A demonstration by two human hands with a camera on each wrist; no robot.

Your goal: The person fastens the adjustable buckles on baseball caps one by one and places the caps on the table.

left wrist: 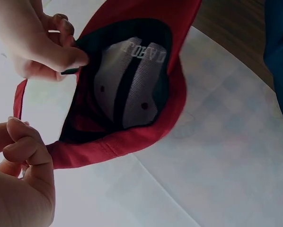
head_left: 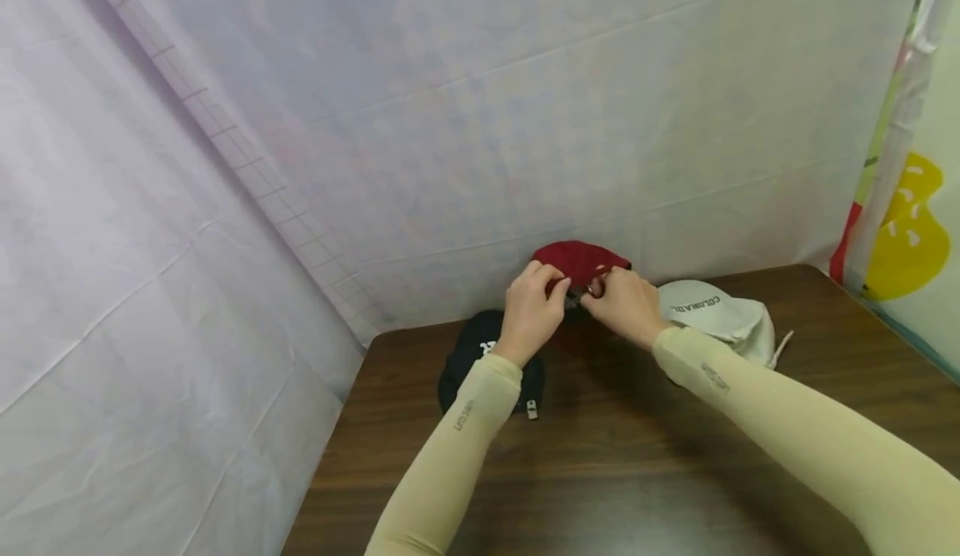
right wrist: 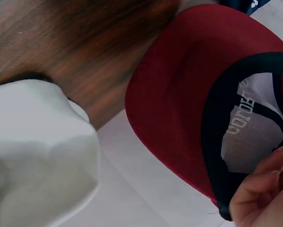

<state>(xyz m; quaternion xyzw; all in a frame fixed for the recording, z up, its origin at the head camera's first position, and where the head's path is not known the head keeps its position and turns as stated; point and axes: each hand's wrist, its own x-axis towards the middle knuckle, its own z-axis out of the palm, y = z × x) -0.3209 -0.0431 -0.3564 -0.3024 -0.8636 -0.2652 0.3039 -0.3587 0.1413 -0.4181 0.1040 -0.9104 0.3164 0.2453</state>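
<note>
You grip the red cap (head_left: 573, 257) at both ends of its back opening, near the far edge of a dark wooden table (head_left: 600, 456), its crown close in front of a pale hanging sheet (head_left: 450, 164). Your left hand (head_left: 532, 306) pinches the red rim on one side of the gap; your right hand (head_left: 622, 302) holds the other side between thumb and curled fingers, beside the dark inner band (right wrist: 215, 123). Neither hand is nearer: the cap lies between and just beyond them. Any fine move appears to turn on the short space separating those two pinches. In the left wrist view a thin red strap (left wrist: 19, 99) shows there, its ends hard to make out. The cap's long axis runs from that gap, across the hollow crown, to the brim (right wrist: 170, 94), which juts away from your fingers. Edges press in: the sheet behind, a navy cap (head_left: 467, 348) under your left wrist, a cream cap (head_left: 693, 306) just beside your right. The widest room, it seems, opens back toward you, over the wood between your forearms.
</note>
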